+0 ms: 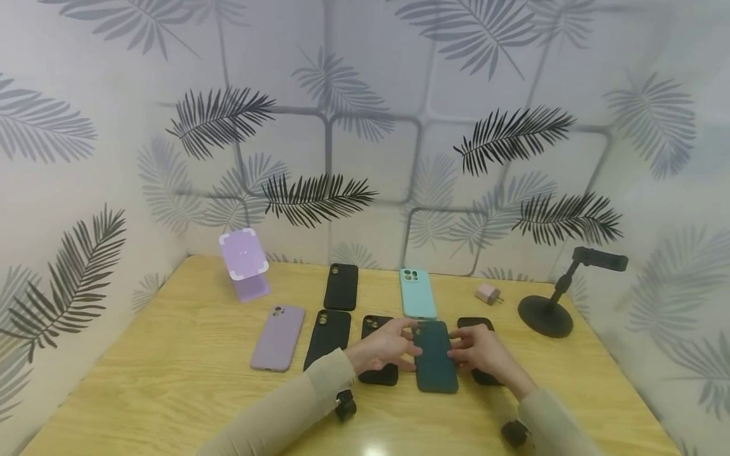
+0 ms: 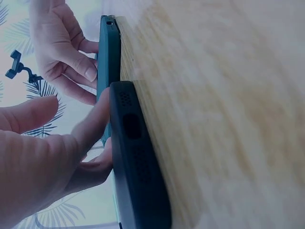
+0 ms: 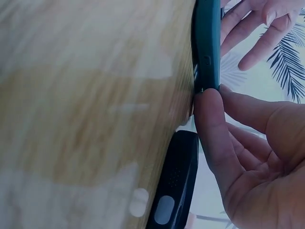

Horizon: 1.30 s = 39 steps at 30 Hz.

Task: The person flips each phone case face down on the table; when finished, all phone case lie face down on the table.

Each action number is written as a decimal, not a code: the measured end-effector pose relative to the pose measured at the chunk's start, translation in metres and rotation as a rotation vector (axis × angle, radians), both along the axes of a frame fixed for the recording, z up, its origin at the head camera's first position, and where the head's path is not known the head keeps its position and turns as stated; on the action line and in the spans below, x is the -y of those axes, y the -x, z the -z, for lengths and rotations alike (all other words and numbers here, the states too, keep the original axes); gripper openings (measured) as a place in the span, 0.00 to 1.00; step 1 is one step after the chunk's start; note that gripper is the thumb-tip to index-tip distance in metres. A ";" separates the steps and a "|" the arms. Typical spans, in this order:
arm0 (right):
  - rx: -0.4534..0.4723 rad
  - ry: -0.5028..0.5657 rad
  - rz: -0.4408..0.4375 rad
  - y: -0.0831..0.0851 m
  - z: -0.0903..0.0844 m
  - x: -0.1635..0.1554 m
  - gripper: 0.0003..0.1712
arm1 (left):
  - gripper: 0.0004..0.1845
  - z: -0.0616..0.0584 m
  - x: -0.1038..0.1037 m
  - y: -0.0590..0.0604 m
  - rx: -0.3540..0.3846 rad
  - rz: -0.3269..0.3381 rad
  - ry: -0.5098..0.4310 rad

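Note:
A dark green phone case (image 1: pixel 436 358) lies between my two hands, its camera-hole end away from me. My right hand (image 1: pixel 481 348) pinches its right edge; in the right wrist view the thumb and a finger meet at the edge of the green case (image 3: pixel 208 43). My left hand (image 1: pixel 384 347) is at its left side with fingers spread, fingertips right at the edge. Under the left hand lies a black phone case (image 1: pixel 379 375), whose port end shows large as a black case (image 2: pixel 136 152) in the left wrist view. Another black case (image 1: pixel 485 377) is partly hidden beneath my right hand.
To the left lie a lilac case (image 1: pixel 278 339) and two black cases, one near (image 1: pixel 327 335) and one farther back (image 1: pixel 341 288). A turquoise case (image 1: pixel 418 297) lies behind. A purple phone stand (image 1: pixel 245 256), a pink charger plug (image 1: pixel 487 292) and a black stand (image 1: pixel 545 315) are near the wall.

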State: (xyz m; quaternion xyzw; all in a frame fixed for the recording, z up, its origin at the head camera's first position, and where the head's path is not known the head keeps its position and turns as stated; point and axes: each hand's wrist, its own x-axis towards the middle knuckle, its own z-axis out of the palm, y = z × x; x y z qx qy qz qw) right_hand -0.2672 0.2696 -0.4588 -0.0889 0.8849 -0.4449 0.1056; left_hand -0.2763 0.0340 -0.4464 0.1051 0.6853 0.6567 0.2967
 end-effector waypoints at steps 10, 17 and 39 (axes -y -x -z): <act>-0.019 -0.023 0.004 0.002 0.001 0.001 0.23 | 0.37 0.001 0.002 0.002 -0.054 -0.023 0.062; 0.000 0.090 -0.094 0.007 0.000 -0.013 0.25 | 0.31 0.004 0.001 0.003 -0.159 -0.057 0.074; -0.118 -0.052 -0.028 -0.003 -0.003 -0.103 0.23 | 0.22 0.012 -0.061 0.003 -0.146 -0.074 -0.056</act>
